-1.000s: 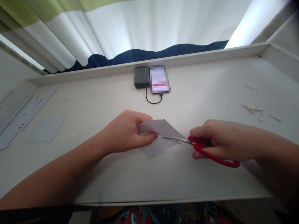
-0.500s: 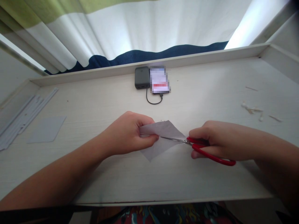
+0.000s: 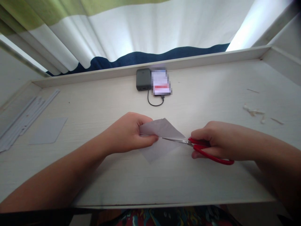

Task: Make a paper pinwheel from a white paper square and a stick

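Observation:
A thin whitish sheet of paper (image 3: 162, 128) is pinched in my left hand (image 3: 131, 133), thumb in front and fingers behind. The sheet is split along its middle, with one flap raised at the back and the other hanging toward me. My right hand (image 3: 218, 141) is closed round the red handles of a pair of scissors (image 3: 209, 153). Their metal blades lie along the split between the flaps and point at my left thumb. Part of the left fingers is hidden by the paper.
Behind the hands lie a dark power bank (image 3: 143, 79) and a phone (image 3: 161, 82) joined by a short cable (image 3: 154, 105). Paper strips (image 3: 27, 119) and a square paper piece (image 3: 49, 131) are at left. Cotton swab pieces (image 3: 255, 111) lie at right. A raised ledge (image 3: 202, 61) edges the desk.
The paper and my left hand have shifted slightly left, drawing the sheet's right end a little away from the scissor pivot. Both hands keep their hold.

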`<state>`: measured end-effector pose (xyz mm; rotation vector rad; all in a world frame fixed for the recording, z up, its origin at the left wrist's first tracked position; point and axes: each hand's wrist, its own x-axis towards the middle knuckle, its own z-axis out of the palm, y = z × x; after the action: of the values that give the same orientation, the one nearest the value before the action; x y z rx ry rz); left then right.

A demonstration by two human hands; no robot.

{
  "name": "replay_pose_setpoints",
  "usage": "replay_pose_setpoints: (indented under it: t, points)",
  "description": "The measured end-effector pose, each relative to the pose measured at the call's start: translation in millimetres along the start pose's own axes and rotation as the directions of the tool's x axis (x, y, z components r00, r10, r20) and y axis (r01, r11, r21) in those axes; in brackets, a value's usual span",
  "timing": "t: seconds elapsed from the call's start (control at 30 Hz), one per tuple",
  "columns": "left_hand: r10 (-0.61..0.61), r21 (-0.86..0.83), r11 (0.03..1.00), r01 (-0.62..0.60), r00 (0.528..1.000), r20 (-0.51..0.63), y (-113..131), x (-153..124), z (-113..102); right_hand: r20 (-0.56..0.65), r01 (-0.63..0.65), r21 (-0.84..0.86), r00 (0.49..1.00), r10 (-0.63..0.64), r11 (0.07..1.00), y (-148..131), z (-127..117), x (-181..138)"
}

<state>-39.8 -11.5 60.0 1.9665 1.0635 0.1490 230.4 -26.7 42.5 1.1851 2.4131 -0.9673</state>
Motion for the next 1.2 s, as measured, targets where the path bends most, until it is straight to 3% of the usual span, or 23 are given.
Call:
replay_pose_setpoints:
  t: [0.23,0.37,0.43,0.5,0.6,0.7,0.8,0.93,1.07,1.2]
  points:
    - [-0.104,-0.232,0.960,0.155,0.971,0.216,-22,7,-12,-0.061,0.025,0.017,0.998,-0.024,1.000,19,-10,-10]
    - [-0.096,-0.284,0.939,0.195,0.940,0.327,-26,8,-13,-0.273,0.016,0.213,0.961,0.044,0.977,21,-15,-12]
    - [-0.094,-0.291,0.933,0.213,0.922,0.375,-24,8,-9,-0.402,0.054,0.416,0.907,0.130,0.908,13,-11,-9]
    - [-0.096,-0.282,0.934,0.220,0.913,0.396,-21,8,-5,-0.452,0.129,0.604,0.868,0.204,0.786,2,-4,-2]
    - [-0.101,-0.250,0.943,0.218,0.906,0.410,-16,8,3,-0.490,0.227,0.705,0.840,0.231,0.672,-15,9,8]
    - [-0.110,-0.230,0.947,0.225,0.898,0.425,-11,8,10,-0.486,0.263,0.724,0.851,0.199,0.638,-25,17,16]
    - [-0.118,-0.228,0.945,0.234,0.895,0.429,-6,7,15,-0.409,0.251,0.751,0.903,0.132,0.610,-29,21,21]
    - [-0.081,-0.334,0.912,0.239,0.902,0.423,-6,5,15,-0.372,0.240,0.757,0.923,0.098,0.608,-30,24,24]
    - [-0.022,-0.648,0.728,0.226,0.951,0.308,-26,12,17,-0.392,0.226,0.816,0.893,0.221,0.532,-25,21,20]
    - [-0.085,-0.916,0.334,0.224,0.975,0.207,-48,23,23,-0.486,0.269,0.824,0.787,0.379,0.499,-19,15,12]
